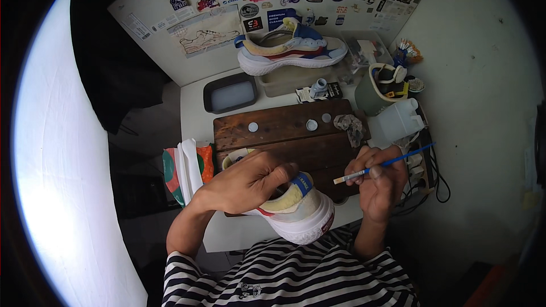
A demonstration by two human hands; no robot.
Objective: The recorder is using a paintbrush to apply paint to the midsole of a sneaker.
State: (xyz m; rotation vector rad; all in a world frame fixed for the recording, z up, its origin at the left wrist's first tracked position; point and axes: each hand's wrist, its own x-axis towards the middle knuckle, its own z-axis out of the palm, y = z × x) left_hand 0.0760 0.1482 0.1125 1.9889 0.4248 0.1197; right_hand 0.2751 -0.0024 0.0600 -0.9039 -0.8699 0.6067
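My left hand is closed around the collar of a white sneaker with a pale yellow lining and a blue heel tab. The shoe is tilted, its heel toward my lower right and its white sole facing me; the hand and wrist cover much of its middle. To the right of the shoe, my right hand pinches a thin paintbrush with a blue handle and flat pale bristles. The bristle tip points left toward the heel, apart from it.
Beneath the shoe lies a dark wooden board bearing small round lids and crumpled plastic. Behind are a black tray, another sneaker, and a small bottle. A tool bucket and white jug stand right; tissues left.
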